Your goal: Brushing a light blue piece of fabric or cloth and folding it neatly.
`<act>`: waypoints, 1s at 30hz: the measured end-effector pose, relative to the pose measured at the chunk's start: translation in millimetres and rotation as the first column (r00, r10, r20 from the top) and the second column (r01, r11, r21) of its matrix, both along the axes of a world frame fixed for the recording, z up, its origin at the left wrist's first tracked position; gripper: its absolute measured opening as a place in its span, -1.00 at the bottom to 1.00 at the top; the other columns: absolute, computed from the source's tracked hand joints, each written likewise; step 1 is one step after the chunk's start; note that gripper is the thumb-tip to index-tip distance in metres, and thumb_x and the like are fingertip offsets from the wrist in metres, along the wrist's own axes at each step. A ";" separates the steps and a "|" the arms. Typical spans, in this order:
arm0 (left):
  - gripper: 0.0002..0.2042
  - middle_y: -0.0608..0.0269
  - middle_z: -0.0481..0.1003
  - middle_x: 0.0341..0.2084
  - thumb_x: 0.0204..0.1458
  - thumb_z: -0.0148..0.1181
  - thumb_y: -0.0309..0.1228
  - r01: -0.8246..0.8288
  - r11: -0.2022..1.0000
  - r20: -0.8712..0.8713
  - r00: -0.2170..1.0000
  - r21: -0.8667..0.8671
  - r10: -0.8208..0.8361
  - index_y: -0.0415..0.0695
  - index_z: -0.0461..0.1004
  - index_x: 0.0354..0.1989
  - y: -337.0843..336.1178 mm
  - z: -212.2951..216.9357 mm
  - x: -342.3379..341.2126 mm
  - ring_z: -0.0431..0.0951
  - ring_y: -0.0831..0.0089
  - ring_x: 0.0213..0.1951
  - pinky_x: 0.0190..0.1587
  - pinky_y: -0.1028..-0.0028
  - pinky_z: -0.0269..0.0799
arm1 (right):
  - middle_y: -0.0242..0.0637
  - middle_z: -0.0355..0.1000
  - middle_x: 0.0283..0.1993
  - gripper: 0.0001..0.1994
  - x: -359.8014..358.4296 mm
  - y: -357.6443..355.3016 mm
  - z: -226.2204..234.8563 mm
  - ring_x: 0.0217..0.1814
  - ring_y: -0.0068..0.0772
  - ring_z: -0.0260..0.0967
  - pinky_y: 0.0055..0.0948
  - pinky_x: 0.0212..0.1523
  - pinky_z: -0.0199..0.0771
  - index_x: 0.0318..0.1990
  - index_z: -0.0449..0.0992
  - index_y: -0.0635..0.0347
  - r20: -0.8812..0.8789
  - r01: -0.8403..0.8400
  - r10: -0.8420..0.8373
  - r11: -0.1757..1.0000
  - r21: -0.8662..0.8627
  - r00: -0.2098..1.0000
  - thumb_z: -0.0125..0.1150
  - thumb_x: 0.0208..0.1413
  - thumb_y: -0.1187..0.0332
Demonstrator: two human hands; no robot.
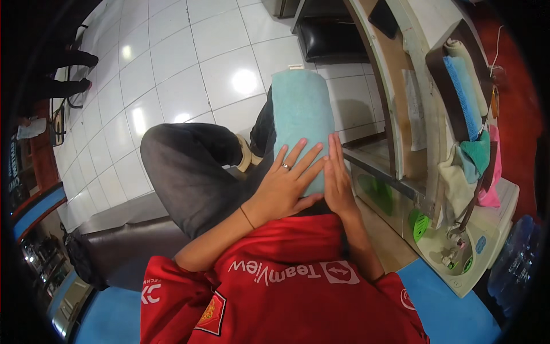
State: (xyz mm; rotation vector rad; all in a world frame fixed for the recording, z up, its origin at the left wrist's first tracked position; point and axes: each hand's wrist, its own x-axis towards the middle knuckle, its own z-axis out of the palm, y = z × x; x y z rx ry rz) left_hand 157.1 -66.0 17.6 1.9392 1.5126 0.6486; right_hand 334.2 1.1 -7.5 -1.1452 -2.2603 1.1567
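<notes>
A pale blue-green folded cloth (303, 103) lies lengthwise over my right thigh, with a small whitish tag or strip at its far end. On the near part of the cloth, my left hand (291, 180) rests flat with its fingers spread; it wears a ring, and a thin band circles the wrist. My right hand (339, 182) lies along the cloth's right edge, fingers stretched out and side by side. Between the two hands only a small strip of cloth shows. Whatever lies beneath the cloth is hidden.
To my right stands a wooden frame (391, 103) beside a pale basin (444, 268). Above the basin are a dark box (438, 60) of rolled towels and several draped cloths (458, 175). A black padded seat (332, 41) stands ahead. Another person's dark-clad legs (71, 73) show far left.
</notes>
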 end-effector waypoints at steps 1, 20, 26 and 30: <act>-0.27 0.07 0.03 0.42 0.04 0.24 -0.18 0.026 0.999 0.019 0.999 -0.019 -0.025 -0.08 0.12 0.39 -7.1 3.3 -4.9 0.03 -0.09 0.40 0.35 -0.08 0.00 | 0.23 -0.03 0.45 -0.46 4.7 -1.7 -1.0 0.53 0.22 -0.16 -0.10 0.43 -0.02 0.41 0.01 0.37 -0.021 0.058 -0.060 0.996 -0.068 0.998 -0.13 0.34 0.34; -0.52 0.20 0.49 0.04 -0.19 0.26 -0.57 -0.238 0.944 0.045 0.971 0.228 0.235 -0.13 0.47 0.03 -28.5 14.8 -18.5 0.49 0.22 0.06 0.07 0.24 0.35 | 0.09 0.16 0.38 -0.41 -16.9 -41.0 45.9 0.44 0.16 0.05 -0.05 0.33 0.15 0.10 0.48 0.21 0.152 -0.003 -0.053 0.938 0.348 0.987 0.44 -0.22 0.47; -0.65 0.22 0.57 -0.16 -0.10 0.24 -0.58 -0.341 0.896 0.270 0.925 0.283 0.267 -0.12 0.51 -0.06 -29.9 16.0 -31.0 0.56 0.29 -0.11 0.05 0.29 0.32 | -0.22 0.52 -0.13 -0.67 -13.8 -28.0 53.0 -0.01 -0.15 0.45 -0.15 0.10 0.32 -0.16 0.60 0.22 -0.060 0.086 -0.065 0.873 0.480 0.996 0.28 -0.18 0.62; -0.87 0.16 0.60 -0.32 0.06 0.22 -0.57 -0.401 0.908 0.471 0.828 0.117 0.305 -0.21 0.57 -0.21 -27.4 13.9 -31.5 0.61 0.30 -0.26 -0.07 0.39 0.41 | -0.14 0.53 -0.19 -0.68 -5.2 -13.2 61.7 -0.06 -0.09 0.46 -0.26 -0.02 0.44 -0.17 0.59 0.31 -0.045 0.062 -0.048 0.905 0.420 0.998 0.24 -0.17 0.72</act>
